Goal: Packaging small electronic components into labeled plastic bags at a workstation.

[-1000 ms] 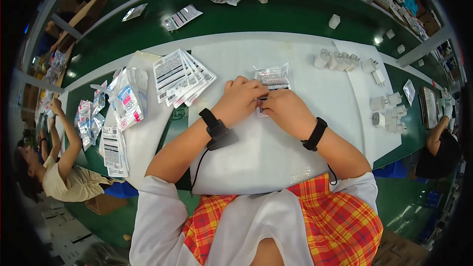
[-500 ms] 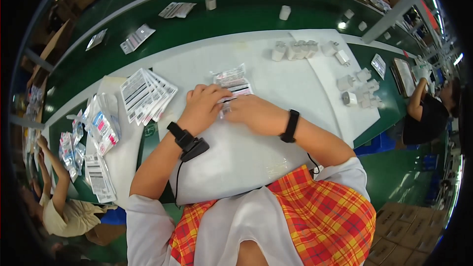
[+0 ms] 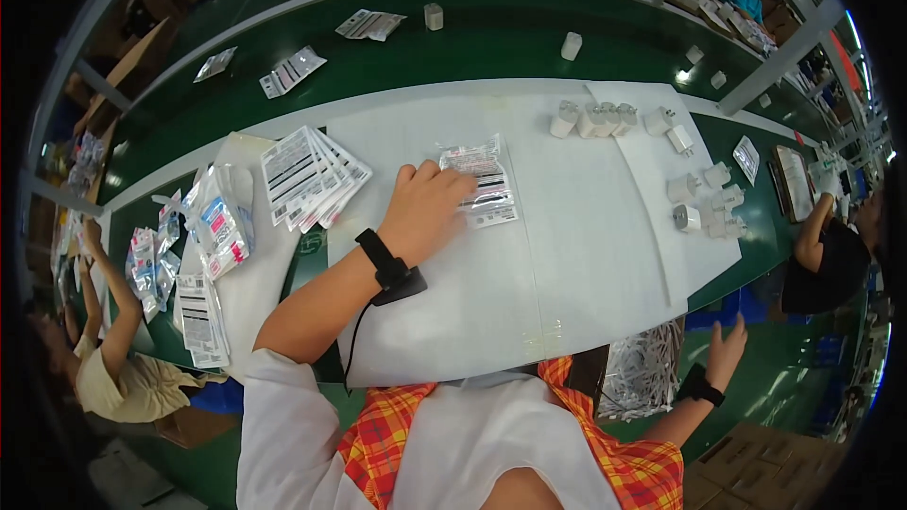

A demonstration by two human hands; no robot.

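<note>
The clear packet (image 3: pixel 480 184) with a striped label lies flat on the white tabletop (image 3: pixel 567 255), a little left of its middle, and the left hand (image 3: pixel 427 208) presses down on its near-left edge. The fingers (image 3: pixel 452 181) of that hand are curled close together over the packet's corner, touching it rather than lifting it.

The tabletop, the largest thing here, is a pale sheet curving across the view, with a green belt (image 3: pixel 491 33) running behind it. On the belt sit scattered label sheets (image 3: pixel 293 71) and 2 small white blocks (image 3: pixel 433 16), well apart from the hand.

Next in size is the fan of printed label sheets (image 3: pixel 312 175), spread just left of the left hand and near the packet without touching it. Further left a heap of small filled bags (image 3: pixel 219 222) rests at the tabletop's end (some with pink and blue print), with another label strip (image 3: pixel 200 316) below it.

A pile of clear bags (image 3: pixel 647 373) hangs off the near-right edge of the tabletop. The right hand (image 3: pixel 726 351) is down there beside that pile, off the tabletop, its fingers spread wide and holding nothing.

White plug adapters (image 3: pixel 600 118) stand in a short row at the far right of the tabletop, and a looser cluster of adapters (image 3: pixel 709 198) sits nearer the right edge.

A black wristband (image 3: pixel 383 260) circles the left wrist, with a thin cord trailing from it.
</note>
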